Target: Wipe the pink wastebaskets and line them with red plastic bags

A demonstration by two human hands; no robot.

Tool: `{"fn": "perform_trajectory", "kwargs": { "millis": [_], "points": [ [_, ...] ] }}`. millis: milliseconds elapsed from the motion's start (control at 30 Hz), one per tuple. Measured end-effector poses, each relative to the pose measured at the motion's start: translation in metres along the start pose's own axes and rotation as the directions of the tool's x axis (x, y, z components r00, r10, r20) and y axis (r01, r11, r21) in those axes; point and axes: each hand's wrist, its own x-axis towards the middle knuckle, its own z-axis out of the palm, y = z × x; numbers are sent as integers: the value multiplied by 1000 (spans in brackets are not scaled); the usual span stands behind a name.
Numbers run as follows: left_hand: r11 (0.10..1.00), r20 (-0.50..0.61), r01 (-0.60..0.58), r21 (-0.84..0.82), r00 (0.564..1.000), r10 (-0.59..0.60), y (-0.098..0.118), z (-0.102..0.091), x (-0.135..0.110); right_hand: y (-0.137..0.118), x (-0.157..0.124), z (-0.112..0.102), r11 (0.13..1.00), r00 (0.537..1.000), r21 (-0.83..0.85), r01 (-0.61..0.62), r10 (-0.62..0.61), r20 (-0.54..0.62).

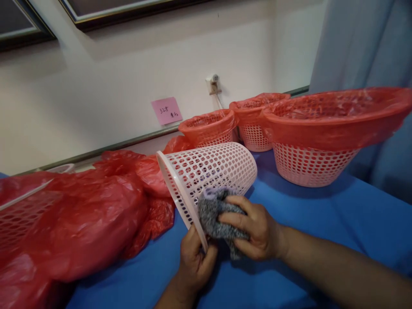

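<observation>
A white perforated plastic basket (222, 165) lies on its side on the blue tabletop, its open rim facing left. My left hand (196, 257) pinches the basket's rim at the lower front, thumb outside and fingers tucked inside. In my right hand (257, 227) is a grey cloth (217, 214) with a pale purple edge, bunched under the fingers. The cloth presses against the basket's side close to the rim and covers part of its holes.
Crumpled red plastic bags (96, 214) are heaped on the left, partly over another basket (25, 214). Behind stand baskets lined with red bags: a small one (209, 128), another (257, 133) and a large one (315, 163) at right. A pink note (166, 110) and a wall socket (213, 84) are on the wall.
</observation>
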Motion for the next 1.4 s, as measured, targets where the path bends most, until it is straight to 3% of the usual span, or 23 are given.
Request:
{"fn": "perform_trajectory", "kwargs": {
  "millis": [67,100,167,233,267,300,333,400,467,533,600,633,700,800,833,867,900,933,1000,1067,1133,1267,1400],
  "points": [
    [998,1,21,51,1000,-21,-4,1,-2,24,0,-3,976,970,-63,-207,196,-145],
    [997,4,24,70,1000,-25,-5,1,-3,40,0,-6,934,916,-80,-349,322,-241],
    [996,24,26,83,999,-28,-6,1,-4,76,1,-13,786,730,-26,-618,561,-391],
    [996,44,35,84,998,-39,-6,-1,-4,104,2,-19,623,545,103,-776,743,-388],
    [996,50,41,85,998,-46,-6,-2,-4,111,3,-20,577,495,141,-804,783,-377],
    [995,54,48,86,997,-53,-6,-3,-4,112,3,-21,575,493,152,-804,787,-372],
    [995,58,54,88,997,-59,-6,-3,-3,106,3,-20,621,540,132,-773,752,-378],
    [995,85,48,92,995,-56,-7,-4,-2,80,2,-16,786,729,26,-617,584,-356],
    [995,139,32,96,989,-45,-8,-3,-1,44,-1,-9,932,915,-54,-358,339,-217],
    [995,193,15,96,981,-33,-10,-2,-1,15,-4,-3,992,991,-38,-118,115,-73],
    [995,219,23,102,975,-45,-12,-2,-1,6,-6,0,1000,1000,-11,-14,14,-24],
    [993,226,37,109,972,-61,-13,-1,0,11,-6,0,999,998,-20,-41,40,-45],
    [987,231,79,139,967,-110,-15,-1,0,33,-3,-4,969,961,-62,-237,225,-163],
    [973,252,120,199,953,-169,-18,-1,0,74,4,-14,792,745,-36,-609,556,-369],
    [967,269,126,222,945,-185,-19,0,0,82,6,-17,742,683,-17,-670,607,-406],
    [960,290,131,247,935,-203,-20,0,0,84,6,-18,724,657,-12,-690,619,-430],
    [952,312,137,276,924,-223,-21,1,0,81,7,-18,742,676,-28,-669,593,-437],
    [942,331,142,305,911,-244,-21,2,0,72,6,-17,791,735,-62,-609,533,-419],
    [924,354,150,352,892,-280,-20,3,1,44,3,-11,917,896,-124,-379,330,-296],
    [922,348,161,353,892,-289,-16,3,3,15,0,-4,985,984,-98,-139,127,-125],
    [945,302,166,284,919,-252,-10,1,6,-5,-3,-1,999,999,-39,-17,16,-28],
    [995,125,59,86,990,-70,-1,-3,6,-14,-3,-1,998,997,9,63,-63,50],
    [1000,63,-15,6,998,14,-5,-4,0,-7,-2,0,997,995,23,77,-79,63]
  ]
}}
